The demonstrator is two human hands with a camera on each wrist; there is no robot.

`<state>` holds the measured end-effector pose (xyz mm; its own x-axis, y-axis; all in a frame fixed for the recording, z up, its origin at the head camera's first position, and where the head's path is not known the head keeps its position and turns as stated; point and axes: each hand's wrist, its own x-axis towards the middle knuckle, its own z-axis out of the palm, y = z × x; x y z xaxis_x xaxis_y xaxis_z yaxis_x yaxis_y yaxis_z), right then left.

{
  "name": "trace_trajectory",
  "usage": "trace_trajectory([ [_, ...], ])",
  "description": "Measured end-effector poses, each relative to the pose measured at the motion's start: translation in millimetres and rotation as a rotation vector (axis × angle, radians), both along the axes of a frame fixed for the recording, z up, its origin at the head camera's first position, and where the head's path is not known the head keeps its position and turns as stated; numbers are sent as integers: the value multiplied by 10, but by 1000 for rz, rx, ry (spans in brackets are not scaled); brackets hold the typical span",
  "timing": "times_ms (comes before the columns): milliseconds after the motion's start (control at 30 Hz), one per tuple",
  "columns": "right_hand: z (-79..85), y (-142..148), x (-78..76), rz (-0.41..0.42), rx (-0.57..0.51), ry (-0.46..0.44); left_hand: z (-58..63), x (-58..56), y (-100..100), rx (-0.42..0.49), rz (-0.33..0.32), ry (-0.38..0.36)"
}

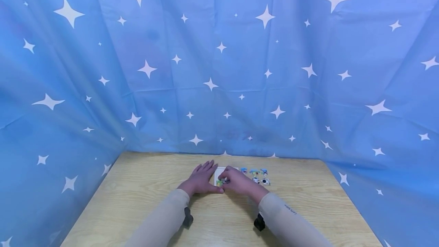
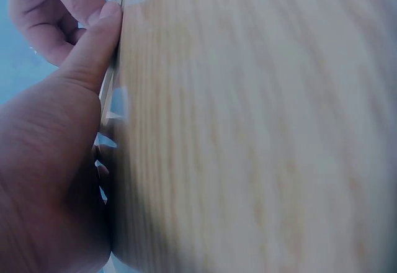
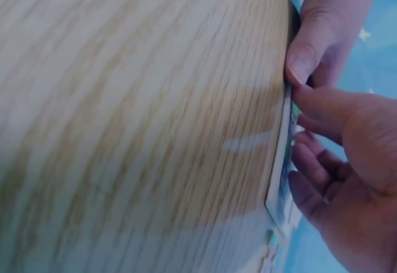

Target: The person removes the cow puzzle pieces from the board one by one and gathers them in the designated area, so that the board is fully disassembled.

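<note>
A small white puzzle board (image 1: 221, 171) lies on the table between the two hands. My left hand (image 1: 202, 180) rests along its left side, fingers stretched out and thumb at the near edge. Curled over the board, my right hand (image 1: 238, 181) pinches a small puzzle piece (image 1: 225, 180), mostly hidden by the fingers. Beside those fingertips a green and yellow piece (image 1: 219, 183) sits in the board's near left corner. In the right wrist view the right thumb meets the left thumb (image 3: 304, 62) at the board's edge (image 3: 278, 155).
Several loose puzzle pieces (image 1: 264, 181) lie in rows right of the board, some beside the right wrist. The wooden table (image 1: 144, 186) ends at a blue curtain (image 1: 240, 68) with white stars, which hangs behind and on both sides.
</note>
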<state>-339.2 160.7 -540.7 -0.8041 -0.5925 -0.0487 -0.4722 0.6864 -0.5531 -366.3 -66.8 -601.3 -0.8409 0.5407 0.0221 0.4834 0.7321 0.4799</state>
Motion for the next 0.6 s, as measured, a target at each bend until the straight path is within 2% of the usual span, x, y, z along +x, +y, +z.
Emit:
trace_trajectory([
  [67, 4, 1, -9, -2, -1, -8, 85, 49, 4, -13, 0, -3],
  [167, 0, 3, -27, 0, -11, -14, 74, 41, -10, -13, -10, 19],
  [233, -1, 3, -36, -1, -19, -20, 118, 68, -15, -6, -17, 17],
  [300, -7, 0, -44, -4, -26, -23, 50, 26, -22, 6, -21, 28],
  [333, -8, -2, -46, -6, -32, -24, 68, 32, -19, 10, -21, 18],
  [367, -7, -4, -46, -8, -37, -25, 35, 16, -21, 3, -21, 30],
  [600, -4, -21, -36, -6, -59, 31, 96, 59, 3, -16, 1, -2],
])
